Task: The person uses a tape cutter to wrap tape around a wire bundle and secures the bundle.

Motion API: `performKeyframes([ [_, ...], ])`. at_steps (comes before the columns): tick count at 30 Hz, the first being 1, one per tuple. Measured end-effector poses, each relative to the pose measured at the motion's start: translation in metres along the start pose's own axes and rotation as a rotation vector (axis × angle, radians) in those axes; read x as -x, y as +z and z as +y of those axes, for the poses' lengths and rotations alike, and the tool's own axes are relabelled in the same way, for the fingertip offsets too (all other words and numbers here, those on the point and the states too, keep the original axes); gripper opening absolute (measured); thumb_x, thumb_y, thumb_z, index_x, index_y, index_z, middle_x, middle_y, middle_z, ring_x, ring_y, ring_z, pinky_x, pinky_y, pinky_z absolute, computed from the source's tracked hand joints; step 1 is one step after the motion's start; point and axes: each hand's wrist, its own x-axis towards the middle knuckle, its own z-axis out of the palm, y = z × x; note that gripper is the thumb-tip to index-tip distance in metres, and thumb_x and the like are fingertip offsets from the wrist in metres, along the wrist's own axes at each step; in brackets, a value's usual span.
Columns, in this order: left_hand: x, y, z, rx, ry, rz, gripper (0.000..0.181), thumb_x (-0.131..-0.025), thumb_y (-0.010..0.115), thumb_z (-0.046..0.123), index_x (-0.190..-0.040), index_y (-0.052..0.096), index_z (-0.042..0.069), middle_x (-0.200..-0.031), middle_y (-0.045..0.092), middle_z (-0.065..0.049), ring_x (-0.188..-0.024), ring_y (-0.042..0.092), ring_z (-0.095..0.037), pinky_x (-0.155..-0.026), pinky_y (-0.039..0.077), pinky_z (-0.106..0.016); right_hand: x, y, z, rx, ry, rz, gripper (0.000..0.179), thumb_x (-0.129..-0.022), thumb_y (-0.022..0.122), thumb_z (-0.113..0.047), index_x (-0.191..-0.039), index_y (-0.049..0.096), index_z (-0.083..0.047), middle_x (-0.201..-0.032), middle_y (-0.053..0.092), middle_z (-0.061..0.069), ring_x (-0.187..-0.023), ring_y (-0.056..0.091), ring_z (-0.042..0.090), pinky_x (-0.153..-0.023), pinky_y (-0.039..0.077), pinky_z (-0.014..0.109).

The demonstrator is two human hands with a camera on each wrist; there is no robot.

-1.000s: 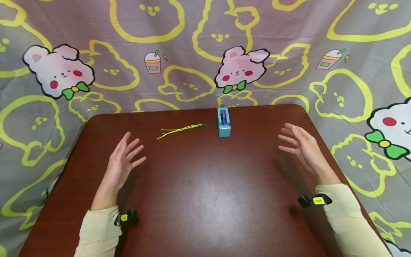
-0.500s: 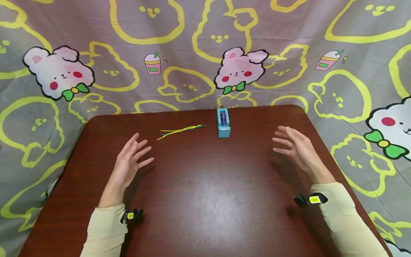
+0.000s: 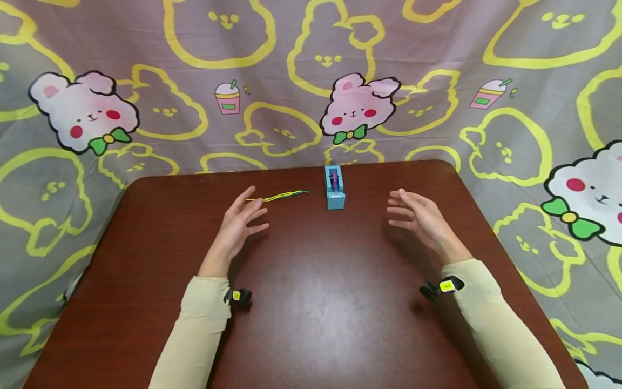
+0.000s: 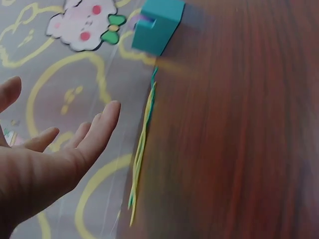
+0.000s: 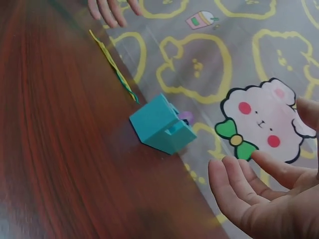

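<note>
A blue tape dispenser [image 3: 335,200] with a purple roll stands near the back edge of the table. To its left lies a thin bundle of yellow and green strands [image 3: 282,195], seen lengthwise in the left wrist view [image 4: 139,154]. My left hand [image 3: 238,221] is held over the table with fingers spread, overlapping the strands' left end in the head view. On the other side, my right hand [image 3: 423,216] hovers to the right of the dispenser, palm turned inward and fingers loosely extended. Neither hand holds anything.
The dark brown wooden table [image 3: 311,302] has rounded back corners. Behind and beside it hangs a grey curtain [image 3: 286,70] printed with cartoon animals. Each sleeved wrist carries a small black camera, such as the left wrist camera [image 3: 238,297].
Both hands have moved inward over the table, the left one to the right and slightly forward toward the strands, the right one to the left. The dispenser and strands stay in place.
</note>
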Motion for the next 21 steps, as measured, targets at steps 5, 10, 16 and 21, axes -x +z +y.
performKeyframes([
  [5,-0.03,0.028,-0.007,-0.023,-0.027,-0.035,0.063,-0.103,0.058,0.02,-0.159,0.03,0.017,-0.154,0.033,-0.026,-0.138,0.038,-0.046,-0.099,0.046,-0.057,-0.019,0.012,0.005,0.042,0.058,0.011,0.041,-0.1,0.062,-0.04,-0.127,0.062,-0.009,-0.122,0.063,0.006,-0.111,0.064,0.024,-0.085,0.057,0.04],
  [10,-0.056,0.053,-0.015,-0.039,-0.07,-0.04,0.061,-0.101,0.062,0.02,-0.156,0.037,0.02,-0.15,0.042,-0.021,-0.137,0.04,-0.044,-0.1,0.043,-0.06,-0.038,0.026,0.013,0.079,0.12,0.003,0.063,-0.1,0.061,-0.045,-0.143,0.049,0.0,-0.136,0.056,0.014,-0.13,0.05,0.038,-0.088,0.055,0.04],
  [16,-0.082,0.081,-0.022,-0.088,-0.103,-0.064,0.059,-0.099,0.064,0.023,-0.154,0.042,0.024,-0.145,0.049,-0.013,-0.137,0.042,-0.042,-0.101,0.044,-0.059,-0.061,0.041,0.021,0.095,0.168,0.003,0.073,-0.097,0.063,-0.049,-0.147,0.046,0.002,-0.147,0.044,0.026,-0.134,0.045,0.044,-0.091,0.054,0.041],
  [21,-0.099,0.1,-0.028,-0.122,-0.091,-0.095,0.057,-0.101,0.061,0.021,-0.154,0.042,0.022,-0.152,0.042,-0.015,-0.136,0.041,-0.043,-0.101,0.043,-0.06,-0.079,0.051,0.025,0.129,0.199,0.001,0.069,-0.099,0.06,-0.05,-0.145,0.05,0.0,-0.139,0.052,0.023,-0.126,0.052,0.037,-0.091,0.053,0.039],
])
